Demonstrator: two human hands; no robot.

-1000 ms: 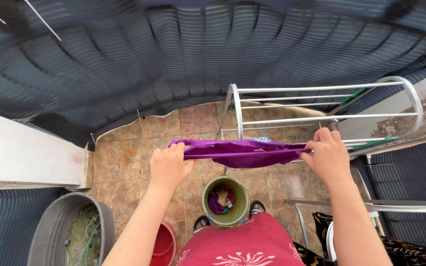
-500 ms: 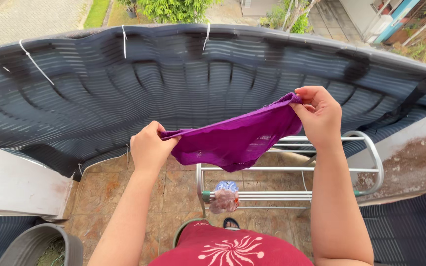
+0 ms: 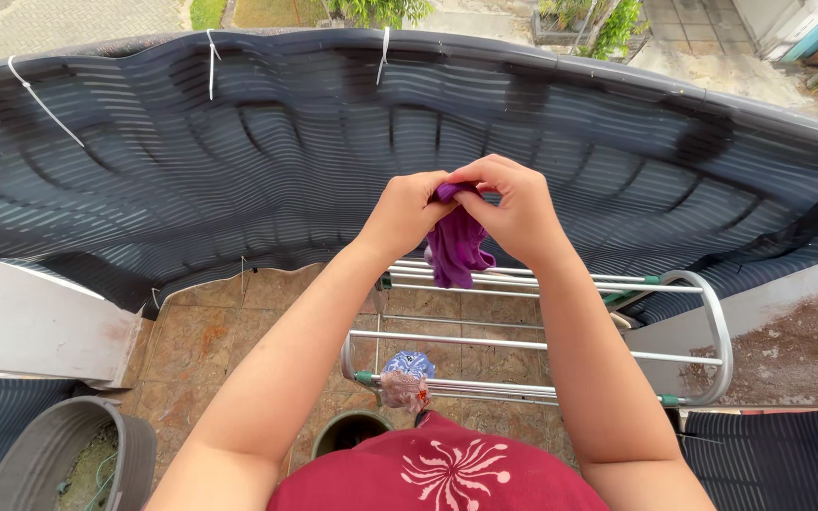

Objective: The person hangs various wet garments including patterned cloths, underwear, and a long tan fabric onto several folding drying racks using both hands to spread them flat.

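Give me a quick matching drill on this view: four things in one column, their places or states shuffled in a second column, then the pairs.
Things:
1. purple cloth
2. drying rack
3. grey tub
4. small bundle

Places or states:
A. bottom left corner
B. bunched between the left hand and right hand
C. on the rack's nearest rail
D. metal rails, below the hands

Pairs: 1-B, 2-D, 3-A, 4-C
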